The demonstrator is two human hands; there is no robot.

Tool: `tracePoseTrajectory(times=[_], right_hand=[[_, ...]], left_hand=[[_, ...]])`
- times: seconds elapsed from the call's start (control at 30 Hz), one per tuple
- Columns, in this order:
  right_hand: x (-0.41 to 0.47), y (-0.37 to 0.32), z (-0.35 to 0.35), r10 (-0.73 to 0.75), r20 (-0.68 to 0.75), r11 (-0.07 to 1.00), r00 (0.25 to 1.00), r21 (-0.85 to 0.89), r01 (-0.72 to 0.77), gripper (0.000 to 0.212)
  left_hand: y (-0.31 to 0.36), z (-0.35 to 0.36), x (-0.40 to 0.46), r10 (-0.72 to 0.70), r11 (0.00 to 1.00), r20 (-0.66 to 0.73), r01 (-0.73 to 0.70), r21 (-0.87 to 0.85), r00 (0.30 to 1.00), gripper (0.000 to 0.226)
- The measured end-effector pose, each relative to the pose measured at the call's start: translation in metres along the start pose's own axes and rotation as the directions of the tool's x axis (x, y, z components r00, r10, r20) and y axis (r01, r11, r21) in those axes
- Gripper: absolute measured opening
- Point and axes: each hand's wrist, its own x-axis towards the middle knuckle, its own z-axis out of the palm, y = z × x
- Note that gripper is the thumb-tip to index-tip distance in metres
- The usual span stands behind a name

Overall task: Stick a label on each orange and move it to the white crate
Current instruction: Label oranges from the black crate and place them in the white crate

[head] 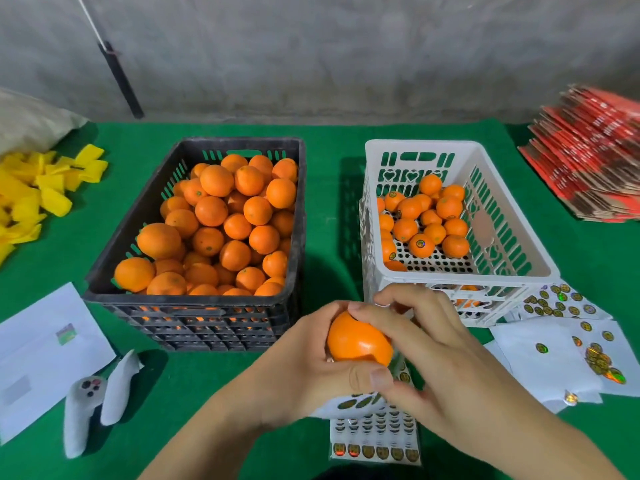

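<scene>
Green counter (pixel 329 209) carries a black crate (pixel 194 303) and white crate (pixel 460 271); both hands' fingers (pixel 367 375) are clamped around one orange (pixel 358 341), left hand (pixel 298 368) beneath, right hand (pixel 436 348) over it.

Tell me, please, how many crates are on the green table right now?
2. The black crate stands left of centre, heaped with oranges. The white crate stands to its right, partly filled with oranges. I see none hidden elsewhere.

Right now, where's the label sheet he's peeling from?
Head view, bottom centre: the sticker sheet lies on the green table, directly under both hands, the left hand and right hand holding an orange.
</scene>
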Motion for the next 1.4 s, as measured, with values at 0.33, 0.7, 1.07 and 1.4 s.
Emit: tracePoseTrajectory(times=[0.33, 0.7, 1.07, 1.4], right_hand=[[0.011, 0.021, -0.015, 0.295, -0.103, 0.735, 0.95, 0.66, -0.157, 0.074], [0.007, 0.049, 0.001, 0.438, 0.297, 0.445, 0.848, 0.748, -0.492, 0.03], [-0.001, 0.051, 0.012, 0.687, 0.119, 0.233, 0.717, 0.899, -0.371, 0.029], [-0.004, 0.06, 0.022, 0.754, 0.158, 0.104, 0.638, 0.93, -0.353, 0.038]], left_hand=[[-0.005, -0.011, 0.0, 0.02, 1.0, 0.157, -0.016, -0.026, 0.987, 0.082], [-0.012, -0.058, 0.031, 0.047, 0.99, 0.096, -0.059, 0.126, 0.994, 0.077], [-0.019, -0.191, 0.193, 0.008, 0.114, -0.563, 0.559, 0.821, 0.826, 0.094], [-0.004, -0.212, 0.216, 0.097, -0.004, -0.546, 0.549, 0.836, 0.832, 0.084]])
